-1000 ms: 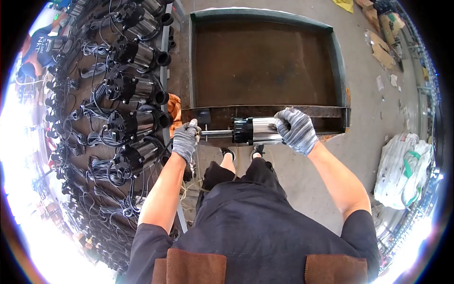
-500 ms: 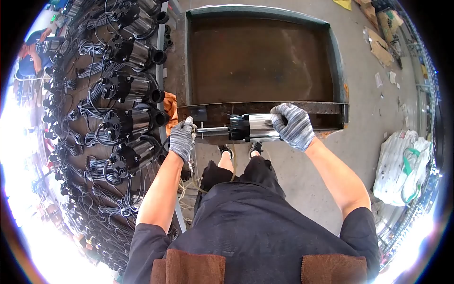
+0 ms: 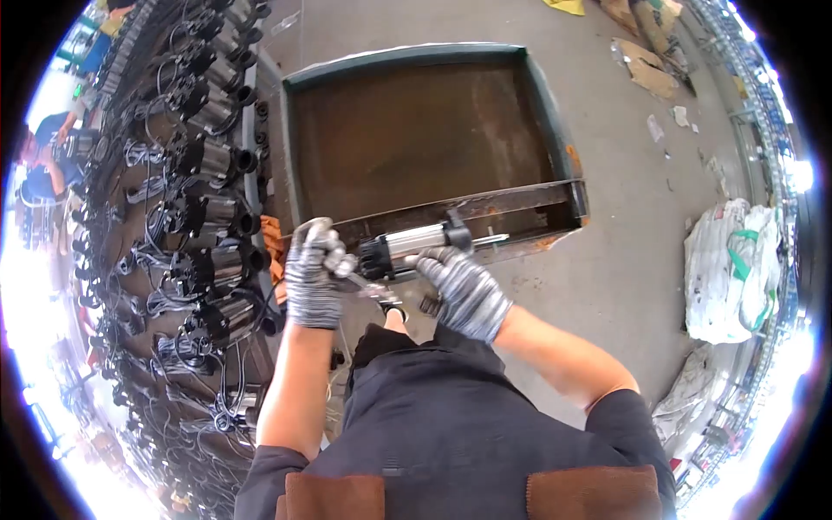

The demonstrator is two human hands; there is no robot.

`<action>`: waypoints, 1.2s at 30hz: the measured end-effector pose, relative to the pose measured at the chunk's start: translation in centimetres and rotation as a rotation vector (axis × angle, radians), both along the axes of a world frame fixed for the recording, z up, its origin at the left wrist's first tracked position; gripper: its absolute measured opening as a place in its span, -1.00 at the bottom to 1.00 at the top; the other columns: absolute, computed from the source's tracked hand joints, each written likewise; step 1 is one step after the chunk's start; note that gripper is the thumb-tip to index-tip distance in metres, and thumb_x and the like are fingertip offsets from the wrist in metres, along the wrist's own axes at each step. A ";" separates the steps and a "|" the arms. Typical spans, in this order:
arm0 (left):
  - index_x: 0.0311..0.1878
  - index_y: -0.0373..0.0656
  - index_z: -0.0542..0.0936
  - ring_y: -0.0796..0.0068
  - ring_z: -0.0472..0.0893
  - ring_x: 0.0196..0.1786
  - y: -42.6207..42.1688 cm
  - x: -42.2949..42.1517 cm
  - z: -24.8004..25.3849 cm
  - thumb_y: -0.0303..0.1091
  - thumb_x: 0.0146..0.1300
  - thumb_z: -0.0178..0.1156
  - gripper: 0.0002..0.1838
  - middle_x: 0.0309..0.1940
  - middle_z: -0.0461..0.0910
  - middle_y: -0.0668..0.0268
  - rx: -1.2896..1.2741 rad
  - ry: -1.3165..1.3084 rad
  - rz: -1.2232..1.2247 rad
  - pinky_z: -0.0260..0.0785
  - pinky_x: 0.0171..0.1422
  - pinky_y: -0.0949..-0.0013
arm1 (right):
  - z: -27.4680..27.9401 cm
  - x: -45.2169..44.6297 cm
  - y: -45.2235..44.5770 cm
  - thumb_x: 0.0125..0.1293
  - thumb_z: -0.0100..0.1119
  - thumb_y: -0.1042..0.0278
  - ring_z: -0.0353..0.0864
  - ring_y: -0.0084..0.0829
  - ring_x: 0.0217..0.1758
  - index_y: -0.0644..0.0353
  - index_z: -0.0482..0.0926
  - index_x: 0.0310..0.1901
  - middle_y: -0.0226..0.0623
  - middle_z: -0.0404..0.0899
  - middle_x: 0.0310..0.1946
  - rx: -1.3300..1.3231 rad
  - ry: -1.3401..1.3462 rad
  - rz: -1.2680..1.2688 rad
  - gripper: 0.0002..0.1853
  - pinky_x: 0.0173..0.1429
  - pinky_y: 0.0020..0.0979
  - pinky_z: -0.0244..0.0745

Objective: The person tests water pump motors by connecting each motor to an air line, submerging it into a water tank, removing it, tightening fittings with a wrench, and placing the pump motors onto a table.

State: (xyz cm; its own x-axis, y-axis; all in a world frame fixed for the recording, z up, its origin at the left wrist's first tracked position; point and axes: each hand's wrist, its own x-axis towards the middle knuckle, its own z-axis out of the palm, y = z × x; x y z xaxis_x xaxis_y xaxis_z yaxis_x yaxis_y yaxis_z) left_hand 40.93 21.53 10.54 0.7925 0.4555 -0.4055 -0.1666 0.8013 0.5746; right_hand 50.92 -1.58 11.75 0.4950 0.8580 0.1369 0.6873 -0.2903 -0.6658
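Observation:
A submersible pump (image 3: 416,240) with a shiny steel body and black ends lies across the front ledge of a metal tank. My right hand (image 3: 468,295), in a grey striped glove, curls against the near side of its body; part of the grip is hidden. To the left, my gloved left hand (image 3: 312,276) is closed, its fingertips around a small silvery metal fitting (image 3: 354,274) near the pump's ribbed black end. A thin metal rod (image 3: 491,241) shows on the ledge to the right of the pump.
The open metal tank (image 3: 539,104) holds brownish contents. Rows of pumps with coiled cables (image 3: 208,212) fill the left side. An orange cloth (image 3: 273,247) hangs by the tank's corner. A white sack (image 3: 724,269) and cardboard (image 3: 646,69) lie right. Another person (image 3: 52,156) is far left.
The pump has shifted and turned, so a black end now shows at its right. My right hand has moved from its right end to its near side; my left hand now has the fitting near it.

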 end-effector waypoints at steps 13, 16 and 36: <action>0.20 -0.25 0.61 0.33 0.74 -0.08 -13.8 5.6 0.1 -0.14 0.51 0.27 -0.60 -0.01 0.73 0.16 0.284 0.000 -0.634 0.63 0.11 0.26 | -7.5 14.0 -33.8 0.43 0.24 0.17 0.65 -0.03 -0.31 0.18 0.55 -0.10 -0.13 0.66 -0.35 -0.334 0.229 -0.834 -0.75 -0.18 -0.19 0.56; 0.18 -0.24 0.61 0.31 0.75 -0.14 -12.1 1.6 -2.5 -0.13 0.52 0.25 -0.62 -0.05 0.75 0.16 0.428 0.233 -0.541 0.64 0.02 0.26 | -10.8 16.8 -34.9 0.42 0.26 0.13 0.63 -0.07 -0.32 0.19 0.54 -0.10 -0.18 0.64 -0.38 -0.451 0.205 -0.833 -0.72 -0.15 -0.19 0.55; 0.29 -0.17 0.57 0.03 0.52 0.32 3.1 -12.3 -5.9 -0.27 0.28 0.32 -0.49 0.26 0.61 0.09 1.905 1.232 -0.312 0.36 0.46 0.07 | -2.1 8.3 -6.9 0.46 0.28 0.16 0.67 -0.09 0.02 0.22 0.57 0.14 -0.09 0.60 0.09 -0.144 0.165 -0.347 -0.63 0.16 -0.18 0.59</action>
State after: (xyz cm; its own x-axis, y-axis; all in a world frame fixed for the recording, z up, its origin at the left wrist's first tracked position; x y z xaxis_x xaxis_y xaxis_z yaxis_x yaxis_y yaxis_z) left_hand 28.61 24.61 4.59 0.6843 0.7291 0.0145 0.7203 -0.6789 0.1421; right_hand 59.25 -8.44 9.62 0.7637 0.6408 -0.0779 0.4196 -0.5845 -0.6944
